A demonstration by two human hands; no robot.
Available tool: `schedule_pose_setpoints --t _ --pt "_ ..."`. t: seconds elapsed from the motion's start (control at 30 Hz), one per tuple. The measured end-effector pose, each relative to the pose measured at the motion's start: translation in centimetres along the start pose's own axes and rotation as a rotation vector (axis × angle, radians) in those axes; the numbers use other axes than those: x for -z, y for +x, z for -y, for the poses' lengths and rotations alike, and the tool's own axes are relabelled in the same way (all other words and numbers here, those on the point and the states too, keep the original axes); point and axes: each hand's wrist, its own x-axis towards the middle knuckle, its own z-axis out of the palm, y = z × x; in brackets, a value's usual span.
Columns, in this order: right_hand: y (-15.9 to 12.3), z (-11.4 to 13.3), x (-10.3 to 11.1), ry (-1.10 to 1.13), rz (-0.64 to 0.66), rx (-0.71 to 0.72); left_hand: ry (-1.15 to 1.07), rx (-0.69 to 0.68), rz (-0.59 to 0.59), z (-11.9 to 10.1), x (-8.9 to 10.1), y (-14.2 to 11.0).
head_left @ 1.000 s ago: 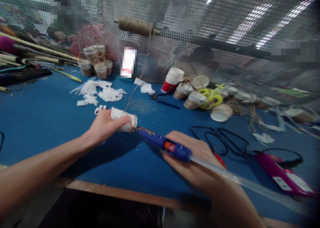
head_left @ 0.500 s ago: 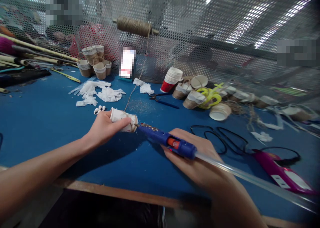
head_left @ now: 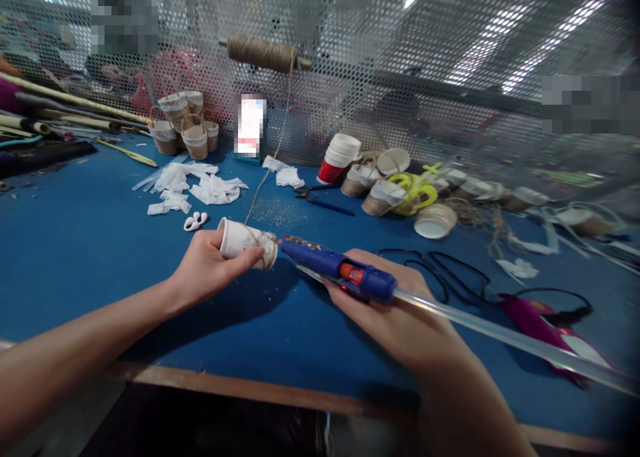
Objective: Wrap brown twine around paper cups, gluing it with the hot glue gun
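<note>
My left hand (head_left: 207, 263) is closed around a white paper cup (head_left: 234, 239) lying on its side, its base towards the right. Twine (head_left: 261, 183) runs down from a spool (head_left: 263, 52) on the mesh and reaches the cup. Closed on a blue hot glue gun (head_left: 320, 260), my right hand (head_left: 385, 303) points its nozzle at the cup's base end. Whether the nozzle touches the cup I cannot tell. A long clear glue stick (head_left: 465, 320) sticks out of the gun's back.
Twine-wrapped baskets (head_left: 194, 141) stand at the back left, near white lace scraps (head_left: 217, 189). Pliers (head_left: 327, 207), stacked paper cups (head_left: 339, 158), yellow-handled scissors (head_left: 415, 193) and more wrapped cups (head_left: 435, 221) lie to the right. A black cable (head_left: 450, 267) lies beside a magenta device (head_left: 537, 330).
The glue gun's nozzle has shifted slightly and the cup is turned a little in my left hand. The whole view has drifted slightly, so background things sit a bit further left.
</note>
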Motion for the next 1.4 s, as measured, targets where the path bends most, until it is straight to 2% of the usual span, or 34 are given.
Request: schedule_pose_setpoints --t 0.3,0.53,0.77,0.87,1.17,1.4 --pt "-0.3 0.2 0.1 0.05 0.015 0.02 -0.025 0.012 -0.019 -0.1 0.3 0.3" --pt "-0.2 0.1 0.1 0.059 -0.015 -0.02 -0.004 0.018 -0.008 -0.1 0.1 0.1" --pt "-0.3 0.2 0.1 0.056 0.011 0.025 -0.072 0.058 -0.013 0.0 0.2 0.4" --pt "-0.2 0.2 0.1 0.053 -0.02 0.025 -0.07 0.089 -0.001 0.1 0.2 0.3" --pt "-0.3 0.5 0.0 0.065 0.087 0.085 -0.301 0.305 -0.036 0.5 0.2 0.9" --pt "-0.5 0.4 -0.3 0.07 0.116 0.132 -0.3 0.327 -0.039 0.9 0.2 1.1"
